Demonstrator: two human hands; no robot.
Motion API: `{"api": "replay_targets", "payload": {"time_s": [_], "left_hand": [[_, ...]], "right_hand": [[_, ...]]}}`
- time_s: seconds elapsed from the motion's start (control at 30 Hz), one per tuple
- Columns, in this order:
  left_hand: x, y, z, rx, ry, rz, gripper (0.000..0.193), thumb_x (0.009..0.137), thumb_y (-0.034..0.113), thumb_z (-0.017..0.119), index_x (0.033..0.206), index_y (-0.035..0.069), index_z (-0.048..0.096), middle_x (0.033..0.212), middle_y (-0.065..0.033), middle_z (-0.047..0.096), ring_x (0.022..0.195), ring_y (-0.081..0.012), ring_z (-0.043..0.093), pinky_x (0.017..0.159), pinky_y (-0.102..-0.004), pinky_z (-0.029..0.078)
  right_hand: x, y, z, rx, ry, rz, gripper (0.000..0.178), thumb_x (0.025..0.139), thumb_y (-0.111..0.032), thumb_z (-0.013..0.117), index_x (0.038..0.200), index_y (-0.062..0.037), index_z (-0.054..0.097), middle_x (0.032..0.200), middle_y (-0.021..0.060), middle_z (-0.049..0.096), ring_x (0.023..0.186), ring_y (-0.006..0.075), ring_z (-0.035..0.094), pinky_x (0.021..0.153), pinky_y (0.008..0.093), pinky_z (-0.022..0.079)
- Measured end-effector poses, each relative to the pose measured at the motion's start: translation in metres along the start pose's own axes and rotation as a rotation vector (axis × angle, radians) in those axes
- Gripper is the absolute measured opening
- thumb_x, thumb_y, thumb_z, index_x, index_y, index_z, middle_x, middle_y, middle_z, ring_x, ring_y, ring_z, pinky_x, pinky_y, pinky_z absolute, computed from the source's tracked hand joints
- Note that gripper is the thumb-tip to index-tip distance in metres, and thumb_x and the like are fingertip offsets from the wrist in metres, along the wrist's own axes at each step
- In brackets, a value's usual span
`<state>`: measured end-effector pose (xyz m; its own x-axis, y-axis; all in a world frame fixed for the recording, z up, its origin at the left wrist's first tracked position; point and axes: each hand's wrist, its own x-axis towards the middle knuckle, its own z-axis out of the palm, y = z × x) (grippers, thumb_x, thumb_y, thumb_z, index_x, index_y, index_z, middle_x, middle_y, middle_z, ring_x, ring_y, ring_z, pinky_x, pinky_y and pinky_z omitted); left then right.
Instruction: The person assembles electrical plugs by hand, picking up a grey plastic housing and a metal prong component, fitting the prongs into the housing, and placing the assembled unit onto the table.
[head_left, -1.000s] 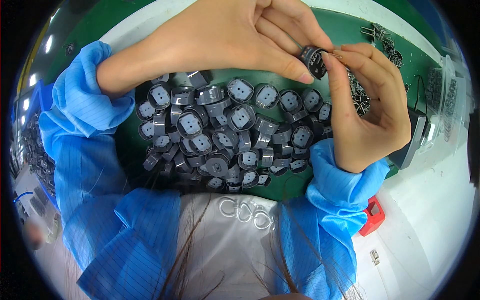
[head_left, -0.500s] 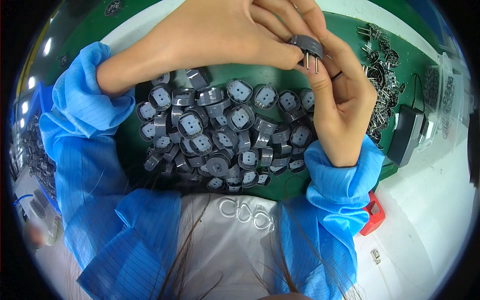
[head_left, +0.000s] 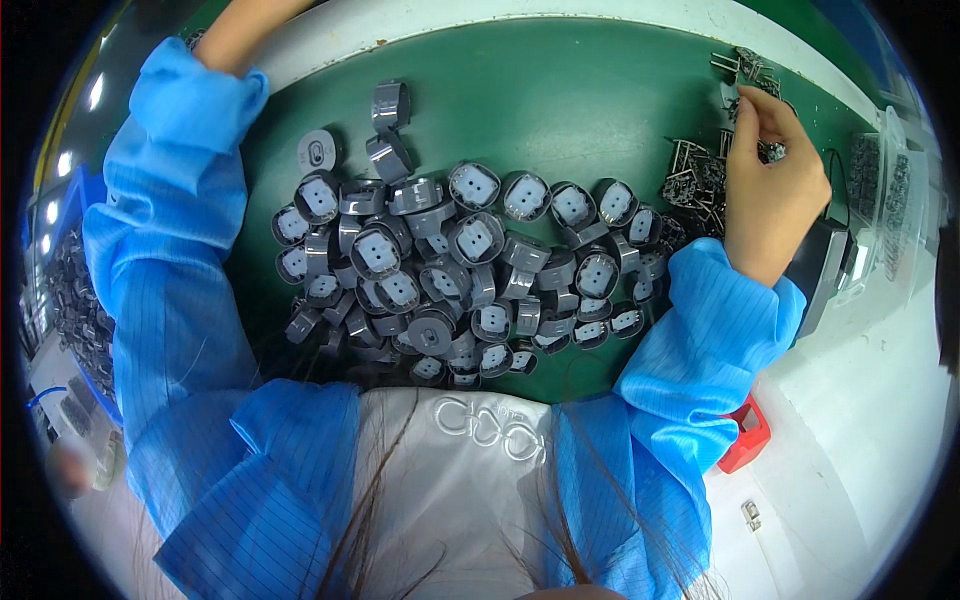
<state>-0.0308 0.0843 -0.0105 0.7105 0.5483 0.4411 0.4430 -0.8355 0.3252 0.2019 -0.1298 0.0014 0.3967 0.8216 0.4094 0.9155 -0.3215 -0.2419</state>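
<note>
My right hand (head_left: 775, 185) is at the far right of the green mat, over a heap of dark plug inserts with metal pins (head_left: 695, 180). Thumb and forefinger are pinched together on a plug insert (head_left: 729, 97), mostly covered by the fingertips and its neighbours. Of my left arm, the blue sleeve (head_left: 195, 120) and a bare wrist run out past the top left edge; the hand itself is beyond the picture. Between the arms lie many round grey plug housings (head_left: 478, 238), most with a light grey slotted inside showing, others on their sides or face down.
A black box-shaped device (head_left: 822, 275) with a cable stands right of the mat (head_left: 560, 90). Beyond it is a clear bin (head_left: 885, 200) of small parts. A red holder (head_left: 745, 435) sits at lower right, and a blue crate (head_left: 85, 300) of grey parts at left.
Both hands held a two-pin grey plug together at the top middle. They have parted: the left went out at the upper left, the right moved to the insert heap. The plug is no longer seen there.
</note>
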Motion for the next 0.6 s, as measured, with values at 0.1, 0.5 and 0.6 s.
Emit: {"api": "replay_targets", "payload": {"time_s": [0.1, 0.5, 0.6], "left_hand": [[-0.015, 0.035, -0.012, -0.088, -0.115, 0.211, 0.035, 0.083, 0.017, 0.071, 0.114, 0.006, 0.061, 0.116, -0.0148, 0.056, 0.113, -0.0310, 0.050, 0.098, -0.0411, 0.041], [-0.043, 0.108, 0.014, -0.681, -0.659, 0.342, 0.033, 0.073, 0.001, 0.067, 0.105, 0.006, 0.062, 0.103, -0.0104, 0.059, 0.102, -0.0310, 0.056, 0.085, -0.0442, 0.048], [-0.045, 0.092, 0.023, -0.637, -0.402, 0.318, 0.034, 0.071, -0.003, 0.063, 0.103, 0.006, 0.062, 0.101, -0.0108, 0.059, 0.101, -0.0323, 0.057, 0.085, -0.0449, 0.048]], "right_hand": [[0.002, -0.019, -0.008, 0.196, 0.058, 0.058, 0.010, 0.085, -0.007, 0.070, 0.094, -0.0032, 0.072, 0.081, 0.0094, 0.072, 0.072, 0.0142, 0.068, 0.069, 0.0237, 0.052], [-0.013, -0.027, -0.035, 1.152, -0.464, 0.298, 0.041, 0.089, -0.004, 0.067, 0.129, 0.0013, 0.057, 0.108, 0.0132, 0.066, 0.092, 0.0207, 0.069, 0.083, 0.0316, 0.059], [-0.017, -0.036, -0.028, 1.262, -0.509, 0.286, 0.041, 0.089, -0.004, 0.067, 0.128, 0.0020, 0.057, 0.114, 0.0142, 0.064, 0.094, 0.0221, 0.069, 0.083, 0.0310, 0.059]]}}
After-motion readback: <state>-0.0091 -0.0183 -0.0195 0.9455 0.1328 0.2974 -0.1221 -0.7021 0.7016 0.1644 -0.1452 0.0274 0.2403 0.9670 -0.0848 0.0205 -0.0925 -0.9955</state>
